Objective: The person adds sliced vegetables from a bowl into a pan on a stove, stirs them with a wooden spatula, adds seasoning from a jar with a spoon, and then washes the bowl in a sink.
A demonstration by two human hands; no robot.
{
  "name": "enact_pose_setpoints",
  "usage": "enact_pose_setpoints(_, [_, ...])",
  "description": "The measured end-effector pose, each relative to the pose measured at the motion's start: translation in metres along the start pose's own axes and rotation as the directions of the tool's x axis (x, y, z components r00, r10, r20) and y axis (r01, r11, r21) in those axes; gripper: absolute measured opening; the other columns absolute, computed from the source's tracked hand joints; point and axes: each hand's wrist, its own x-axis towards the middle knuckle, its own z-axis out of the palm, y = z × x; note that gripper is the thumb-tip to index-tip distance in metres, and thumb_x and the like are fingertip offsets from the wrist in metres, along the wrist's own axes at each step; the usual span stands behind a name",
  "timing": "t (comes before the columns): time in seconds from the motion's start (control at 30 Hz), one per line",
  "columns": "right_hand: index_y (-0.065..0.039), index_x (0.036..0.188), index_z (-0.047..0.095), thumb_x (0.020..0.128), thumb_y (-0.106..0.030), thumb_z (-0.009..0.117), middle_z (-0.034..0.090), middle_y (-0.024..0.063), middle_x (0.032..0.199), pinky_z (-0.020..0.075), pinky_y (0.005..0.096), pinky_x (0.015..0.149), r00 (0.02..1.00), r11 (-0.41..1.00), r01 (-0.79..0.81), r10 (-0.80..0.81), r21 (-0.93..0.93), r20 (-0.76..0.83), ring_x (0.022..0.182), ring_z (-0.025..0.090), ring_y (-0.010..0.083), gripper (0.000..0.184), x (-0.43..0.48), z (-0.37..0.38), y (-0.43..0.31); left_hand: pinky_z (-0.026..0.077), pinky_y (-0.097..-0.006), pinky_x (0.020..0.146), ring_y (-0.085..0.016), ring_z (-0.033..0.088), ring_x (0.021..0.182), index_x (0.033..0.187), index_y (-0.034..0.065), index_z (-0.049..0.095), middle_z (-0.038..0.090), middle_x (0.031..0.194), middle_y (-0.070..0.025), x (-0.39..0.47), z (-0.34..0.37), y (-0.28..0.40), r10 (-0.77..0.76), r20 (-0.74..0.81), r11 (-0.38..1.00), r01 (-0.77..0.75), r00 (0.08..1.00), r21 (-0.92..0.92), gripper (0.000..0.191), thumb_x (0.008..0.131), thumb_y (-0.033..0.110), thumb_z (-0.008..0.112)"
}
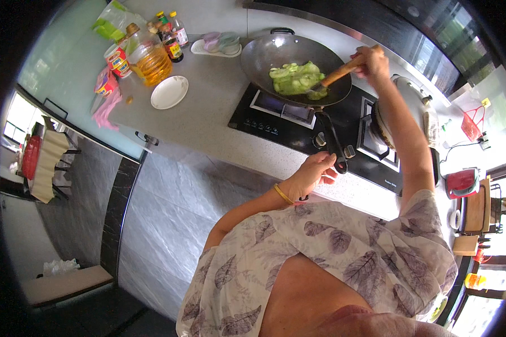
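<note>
My right hand (371,63) grips the wooden handle of a spatula (341,72). Its metal blade, partly hidden, reaches into pale green sliced vegetables (295,79) lying in a dark metal wok (259,57). The wok sits on the left burner of a black glass gas hob (246,113), its long black handle (331,135) pointing towards me. Beside the tip of that handle is my left hand (310,175), fingers loosely curled and apart, with a yellow bangle at the wrist. Whether the thumb touches the handle cannot be made out.
A lidded pot (405,94) occupies the right burner, partly behind my right forearm. Left along the counter (206,97) are a white plate (169,92), an oil jug (152,63), and several sauce bottles (179,29). A red kettle (462,183) stands far right.
</note>
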Motion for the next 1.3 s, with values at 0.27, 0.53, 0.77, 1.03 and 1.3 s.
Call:
enact_pose_setpoints(0.27, [0.007,0.082,0.053,0.073,-0.008,0.056,0.06,0.018,0.073,0.053,0.034,0.039,0.98,0.942,0.172,-0.132,0.287,-0.151,0.052,0.06,0.0258,0.018,0.007,0.017,0.026,0.044,-0.0298,0.069,-0.01,0.05,0.076,0.097,0.0115,0.054,0.056,0.091,0.0003,0.006,-0.002,-0.006,-0.02,0.02,1.0,0.019,1.0,0.011,0.027,0.089,0.036,0.046])
enact_pose_setpoints(0.53, [0.001,0.075,0.062,0.073,-0.015,0.056,0.062,0.0108,0.065,0.0428,0.0249,0.035,0.969,0.93,0.243,-0.219,-0.274,0.116,0.042,0.054,0.0142,0.017,0.009,-0.024,-0.023,0.044,-0.0293,0.07,-0.01,0.049,0.076,0.096,0.0113,0.054,0.056,0.093,0.0002,-0.003,-0.006,-0.001,-0.015,0.011,0.999,0.015,1.0,0.051,0.026,0.089,0.035,0.046])
enact_pose_setpoints(0.77, [0.005,0.08,0.058,0.075,-0.009,0.054,0.06,0.0138,0.065,0.0505,0.0284,0.04,0.969,0.967,0.244,-0.247,0.073,0.028,0.047,0.058,0.0185,0.016,0.027,0.004,0.048,0.044,-0.0297,0.069,-0.011,0.05,0.075,0.095,0.0107,0.054,0.056,0.092,0.0002,-0.004,-0.002,0.007,-0.026,0.019,0.999,0.025,0.999,0.042,0.024,0.089,0.033,0.047])
enact_pose_setpoints(1.03, [0.005,0.085,0.058,0.077,-0.011,0.051,0.062,0.0136,0.077,0.0504,0.0249,0.045,0.93,0.936,0.352,-0.349,-0.007,0.12,0.051,0.058,0.0154,0.019,0.021,0.04,0.01,0.045,-0.0297,0.07,-0.011,0.051,0.077,0.096,0.0112,0.054,0.056,0.092,0.0,-0.006,0.001,0.012,-0.024,0.024,0.997,0.022,0.999,0.068,0.022,0.089,0.031,0.047])
enact_pose_setpoints(1.3, [0.006,0.081,0.055,0.078,-0.007,0.049,0.062,0.0162,0.076,0.0513,0.0298,0.043,0.98,0.984,0.169,-0.174,0.06,0.101,0.047,0.057,0.0193,0.016,0.011,0.031,0.054,0.045,-0.0296,0.069,-0.011,0.051,0.077,0.095,0.0103,0.054,0.056,0.091,-0.0007,-0.004,-0.002,-0.004,-0.021,0.037,0.999,0.019,0.999,0.038,0.023,0.089,0.031,0.048])
